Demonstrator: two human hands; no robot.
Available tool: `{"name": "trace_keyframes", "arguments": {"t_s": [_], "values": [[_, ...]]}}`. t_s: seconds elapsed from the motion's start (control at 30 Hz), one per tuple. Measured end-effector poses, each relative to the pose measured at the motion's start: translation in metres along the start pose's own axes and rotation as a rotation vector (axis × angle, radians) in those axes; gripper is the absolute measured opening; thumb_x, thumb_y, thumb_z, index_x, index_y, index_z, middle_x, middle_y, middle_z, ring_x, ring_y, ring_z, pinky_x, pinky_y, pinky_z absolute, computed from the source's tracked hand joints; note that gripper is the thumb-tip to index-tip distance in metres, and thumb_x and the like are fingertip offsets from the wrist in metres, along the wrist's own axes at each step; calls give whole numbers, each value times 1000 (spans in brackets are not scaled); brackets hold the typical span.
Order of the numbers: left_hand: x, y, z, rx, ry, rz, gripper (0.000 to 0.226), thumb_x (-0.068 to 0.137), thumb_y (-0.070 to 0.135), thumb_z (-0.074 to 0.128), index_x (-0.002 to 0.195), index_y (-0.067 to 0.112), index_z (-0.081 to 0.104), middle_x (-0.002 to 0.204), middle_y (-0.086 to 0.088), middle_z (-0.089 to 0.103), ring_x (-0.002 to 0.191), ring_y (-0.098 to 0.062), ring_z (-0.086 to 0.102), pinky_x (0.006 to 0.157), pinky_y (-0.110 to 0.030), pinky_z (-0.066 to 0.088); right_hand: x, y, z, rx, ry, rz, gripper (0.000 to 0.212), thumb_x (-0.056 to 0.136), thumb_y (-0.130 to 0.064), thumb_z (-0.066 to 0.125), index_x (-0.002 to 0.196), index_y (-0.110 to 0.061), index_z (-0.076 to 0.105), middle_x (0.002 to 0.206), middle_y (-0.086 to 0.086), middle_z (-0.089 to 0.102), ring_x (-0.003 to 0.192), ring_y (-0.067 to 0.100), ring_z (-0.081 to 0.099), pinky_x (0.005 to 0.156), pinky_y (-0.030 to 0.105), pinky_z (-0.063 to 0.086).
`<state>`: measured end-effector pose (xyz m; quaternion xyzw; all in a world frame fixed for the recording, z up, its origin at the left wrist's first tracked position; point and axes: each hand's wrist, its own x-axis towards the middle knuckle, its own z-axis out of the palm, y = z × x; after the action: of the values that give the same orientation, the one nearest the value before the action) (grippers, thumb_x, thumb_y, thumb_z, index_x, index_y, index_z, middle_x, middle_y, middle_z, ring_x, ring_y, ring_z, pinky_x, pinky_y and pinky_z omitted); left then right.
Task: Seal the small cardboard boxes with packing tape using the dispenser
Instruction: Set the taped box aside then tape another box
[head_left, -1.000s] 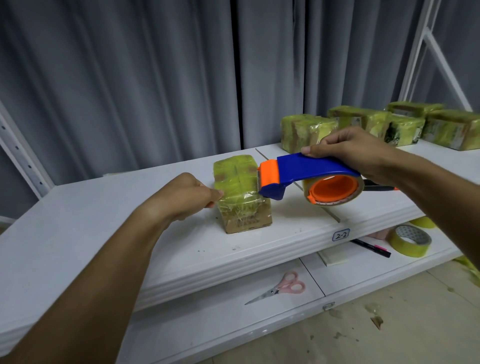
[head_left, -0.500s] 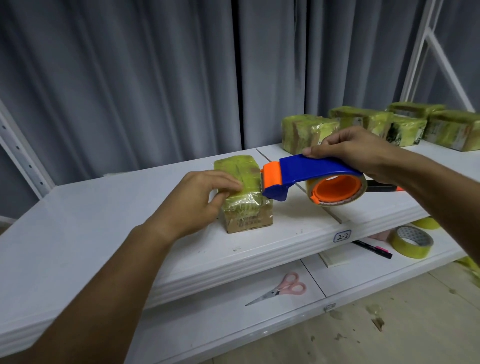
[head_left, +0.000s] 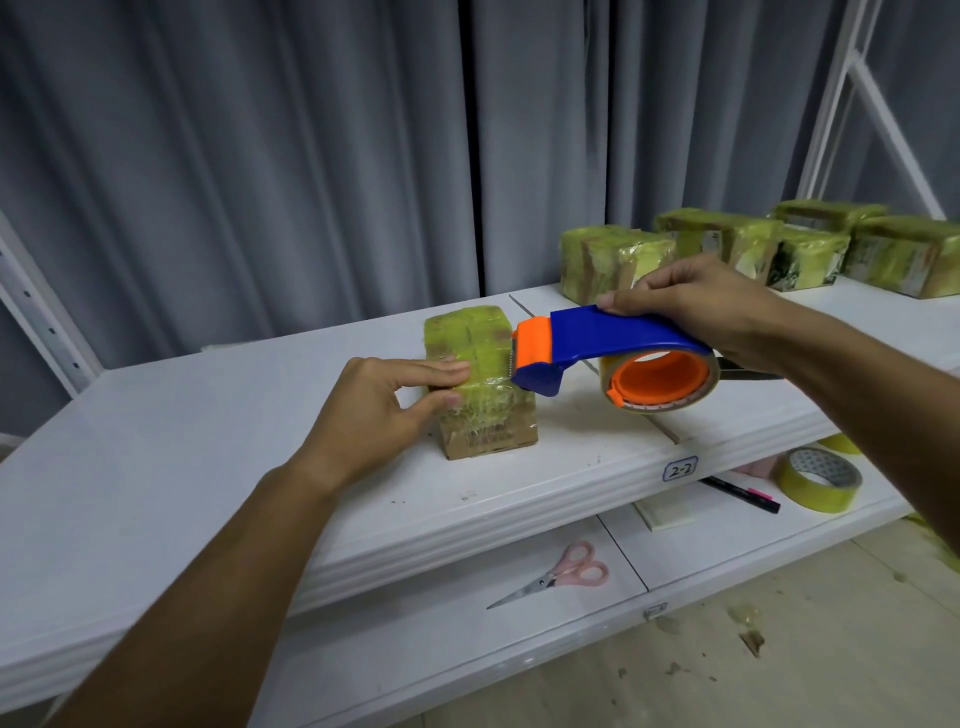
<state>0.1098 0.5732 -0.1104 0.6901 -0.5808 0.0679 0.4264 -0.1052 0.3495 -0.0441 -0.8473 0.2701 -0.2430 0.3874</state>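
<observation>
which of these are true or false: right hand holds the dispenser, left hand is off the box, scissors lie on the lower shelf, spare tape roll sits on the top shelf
1. The right hand holds the blue and orange dispenser: true.
2. The left hand is off the box: false, its fingers press on it.
3. The scissors lie on the lower shelf: true.
4. The spare tape roll sits on the top shelf: false, it lies on the lower one.
</observation>
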Motion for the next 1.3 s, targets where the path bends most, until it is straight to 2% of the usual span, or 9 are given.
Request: {"name": "trace_keyframes", "arguments": {"t_s": [0.13,0.23,0.3,0.47,0.6,0.77,1.0,1.1,1.3], "values": [[11,14,-6,157,-34,-21,22,82,18,79,103,26,81,104,20,75,105,9,65,103,-24,49,-2,3,-1,8,15,1,62,59,-67,69,87,-11,76,76,5,74,73,22,69,71,35,52],[24,34,-3,355,-87,4,19,83,33,75,100,26,81,104,14,76,105,-8,68,96,-36,54,-2,6,-2,14,26,11,65,57,-68,69,89,-11,76,77,5,75,73,22,69,71,36,52],[29,47,5,413,-135,69,20,86,28,68,102,27,79,104,9,76,102,-16,67,91,-36,54,-3,7,-3,14,30,17,65,56,-68,69,88,-12,76,75,3,75,71,20,70,70,35,53],[27,52,28,350,-85,62,28,89,17,68,110,33,76,99,8,75,89,-19,62,75,-27,46,-2,9,-2,21,49,15,62,58,-67,69,86,-12,76,72,1,74,70,19,70,69,34,52],[25,39,29,314,2,-14,23,87,23,77,109,29,78,102,5,78,95,-23,68,85,-37,55,3,9,4,23,66,10,53,72,-61,74,88,-11,76,76,3,75,78,24,72,75,39,56],[24,32,32,313,33,-18,19,85,21,77,103,28,80,100,9,78,95,-21,71,87,-41,55,5,8,5,19,74,15,43,77,-58,75,82,-15,76,68,-3,73,67,14,69,67,31,53],[26,32,39,400,64,-22,11,82,34,75,92,32,72,93,14,72,86,-19,63,74,-35,51,0,9,5,17,85,11,40,79,-57,74,82,-17,75,65,-9,72,57,4,68,55,21,47],[25,30,41,402,72,13,11,85,32,74,96,33,70,94,15,70,85,-19,60,69,-32,45,-1,9,5,20,86,10,40,80,-57,74,81,-18,75,65,-9,72,57,2,68,55,21,46],[20,25,38,334,69,60,17,89,27,75,105,30,76,100,13,73,90,-20,65,76,-39,52,-4,6,2,2,59,0,44,77,-61,73,81,-18,74,66,-10,72,61,1,69,51,16,46]]}}
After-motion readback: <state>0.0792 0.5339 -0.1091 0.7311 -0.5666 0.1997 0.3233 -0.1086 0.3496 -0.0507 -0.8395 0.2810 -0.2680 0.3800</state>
